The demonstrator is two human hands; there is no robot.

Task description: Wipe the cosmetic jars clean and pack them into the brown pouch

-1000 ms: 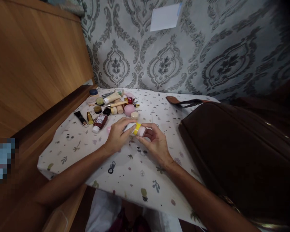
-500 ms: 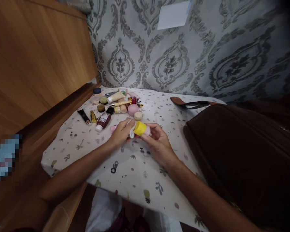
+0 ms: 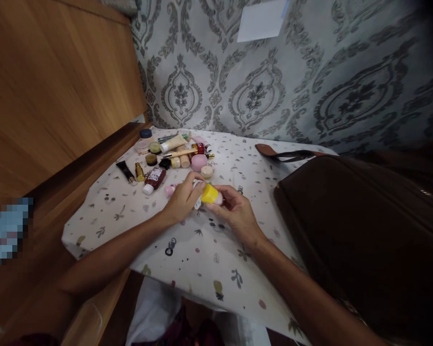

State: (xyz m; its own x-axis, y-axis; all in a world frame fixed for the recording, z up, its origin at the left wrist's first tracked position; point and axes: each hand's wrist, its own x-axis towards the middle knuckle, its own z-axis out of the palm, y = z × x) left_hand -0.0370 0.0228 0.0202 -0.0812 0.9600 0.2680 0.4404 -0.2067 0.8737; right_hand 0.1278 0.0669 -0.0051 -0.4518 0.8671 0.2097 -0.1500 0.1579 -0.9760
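Note:
Above the middle of the patterned tablecloth, my right hand (image 3: 240, 212) grips a small pale bottle with a wide yellow cap (image 3: 210, 193). The bottle lies on its side in my fingers, cap toward the left. My left hand (image 3: 179, 201) is closed on a crumpled white cloth or tissue (image 3: 197, 200) and presses it against the end of the yellow cap. Fingers hide part of the cloth. A small pink item (image 3: 169, 191) lies just beside my left hand, and a small cream-topped jar (image 3: 207, 172) stands behind both hands.
Cosmetics crowd the back left: a pink round jar (image 3: 199, 162), a dark red bottle (image 3: 154, 180), a black tube (image 3: 126, 172), a gold tube (image 3: 139, 171) and a cream tube (image 3: 173, 143). A dark brown bag (image 3: 357, 230) fills the right side; its strap (image 3: 292, 155) lies behind. Wooden furniture (image 3: 65, 67) borders the left.
My left hand has shifted slightly, its fingers now higher around the cloth at the cap. The yellow-capped bottle has tilted a little. The items on the table look unmoved.

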